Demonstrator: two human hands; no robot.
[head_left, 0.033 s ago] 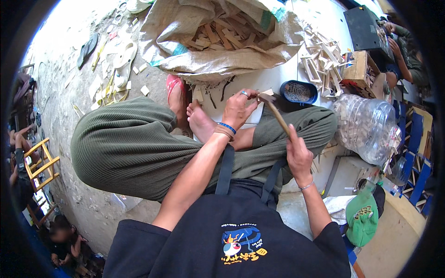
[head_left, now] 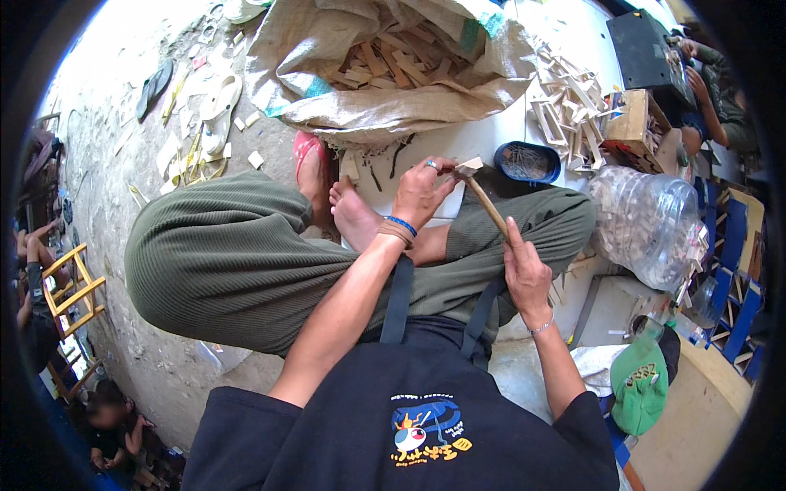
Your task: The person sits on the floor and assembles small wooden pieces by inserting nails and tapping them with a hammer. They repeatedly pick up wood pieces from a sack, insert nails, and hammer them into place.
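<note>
My right hand (head_left: 528, 277) is closed round the wooden handle of a hammer (head_left: 489, 206). The hammer's head is at a small pale wood piece (head_left: 470, 164), partly covering it; whether the two touch I cannot tell. My left hand (head_left: 422, 195) pinches the wood piece between its fingertips, just above the pale floor slab and my folded leg. Anything else in those fingertips is too small to make out. Close by on the right stands a blue oval tub (head_left: 528, 162) full of nails.
A large woven sack (head_left: 352, 110) of wood offcuts stands ahead. Beyond the tub lie a heap of small wooden frames (head_left: 573, 102), a wooden box (head_left: 634, 123) and a clear plastic container (head_left: 643, 221). A green cap (head_left: 640, 389) lies at right. Other people sit at both edges.
The hammer has shifted slightly, its handle now a little further left at the head end. My left hand and the wood piece look unmoved.
</note>
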